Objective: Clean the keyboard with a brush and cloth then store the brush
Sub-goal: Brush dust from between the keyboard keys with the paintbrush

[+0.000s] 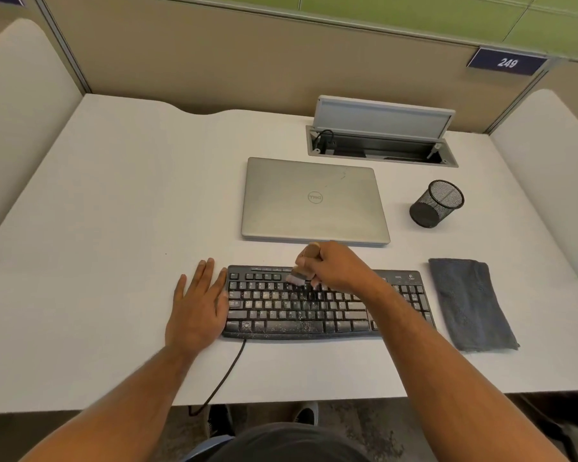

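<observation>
A dusty black keyboard (281, 311) lies on the white desk (114, 228), its cable running off the front edge. My right hand (337, 266) grips a small wooden-handled brush (297, 275), whose bristles touch the upper key rows left of centre. My left hand (197, 308) lies flat on the desk with straight fingers, its thumb side against the keyboard's left end. A folded dark grey cloth (469, 303) lies to the right of the keyboard. A black mesh pen cup (435, 204) stands behind the cloth.
A shut silver laptop (314, 201) sits just behind the keyboard. Behind it, an open cable hatch (380, 145) is set into the desk. Beige partition walls enclose the desk at the back and on both sides.
</observation>
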A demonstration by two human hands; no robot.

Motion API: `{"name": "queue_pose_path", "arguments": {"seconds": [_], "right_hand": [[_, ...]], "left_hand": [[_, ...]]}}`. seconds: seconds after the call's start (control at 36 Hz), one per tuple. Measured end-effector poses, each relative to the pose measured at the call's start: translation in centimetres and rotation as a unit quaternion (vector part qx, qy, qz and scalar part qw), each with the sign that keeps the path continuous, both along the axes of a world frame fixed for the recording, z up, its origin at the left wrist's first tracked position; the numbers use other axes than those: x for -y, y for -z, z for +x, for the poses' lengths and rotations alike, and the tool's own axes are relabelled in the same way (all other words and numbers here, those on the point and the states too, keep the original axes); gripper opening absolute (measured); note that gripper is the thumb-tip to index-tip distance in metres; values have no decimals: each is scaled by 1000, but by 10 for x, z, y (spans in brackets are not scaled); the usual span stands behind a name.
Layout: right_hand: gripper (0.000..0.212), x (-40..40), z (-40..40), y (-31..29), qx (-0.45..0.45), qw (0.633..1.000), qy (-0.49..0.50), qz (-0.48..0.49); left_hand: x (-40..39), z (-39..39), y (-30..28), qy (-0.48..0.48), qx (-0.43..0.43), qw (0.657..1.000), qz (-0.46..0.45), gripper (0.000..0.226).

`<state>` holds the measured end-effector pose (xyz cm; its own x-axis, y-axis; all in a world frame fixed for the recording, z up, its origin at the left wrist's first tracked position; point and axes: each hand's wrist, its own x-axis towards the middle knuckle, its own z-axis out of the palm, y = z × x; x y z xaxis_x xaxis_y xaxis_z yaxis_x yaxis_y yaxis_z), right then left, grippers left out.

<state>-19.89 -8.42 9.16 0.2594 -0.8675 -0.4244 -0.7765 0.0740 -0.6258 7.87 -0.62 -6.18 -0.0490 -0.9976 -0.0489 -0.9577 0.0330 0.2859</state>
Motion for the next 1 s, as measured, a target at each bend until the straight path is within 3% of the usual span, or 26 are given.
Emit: {"name": "queue_pose_path", "arguments": {"seconds": [0.08, 0.17, 0.33, 0.42, 0.61, 0.78, 0.92, 1.0], "right_hand": [[27, 3, -8, -3, -21, 999, 15, -25], [18, -1, -9, -1, -51, 999, 0, -11], [20, -10, 11, 4, -38, 998, -41, -10], [21, -12, 15, 6, 50, 998, 20, 18], [31, -20, 8, 10, -5, 997, 65, -36], [31, -25, 0, 7, 56, 993, 95, 38], [27, -30, -6, 14, 79, 975, 202, -51], [32, -34, -7, 17, 65, 975, 208, -39]], "left_hand": [[1, 0, 1, -1, 3, 1000, 3, 67], [1, 0, 2, 0, 4, 1000, 4, 67], [0, 0, 1, 0, 4, 1000, 2, 66], [1, 0, 1, -2, 1, 1000, 0, 66], [0, 0, 1, 0, 1, 1000, -3, 66], [0, 0, 1, 0, 5, 1000, 0, 66], [1, 0, 1, 2, 9, 1000, 0, 66], [0, 0, 1, 1, 7, 1000, -2, 66]]}}
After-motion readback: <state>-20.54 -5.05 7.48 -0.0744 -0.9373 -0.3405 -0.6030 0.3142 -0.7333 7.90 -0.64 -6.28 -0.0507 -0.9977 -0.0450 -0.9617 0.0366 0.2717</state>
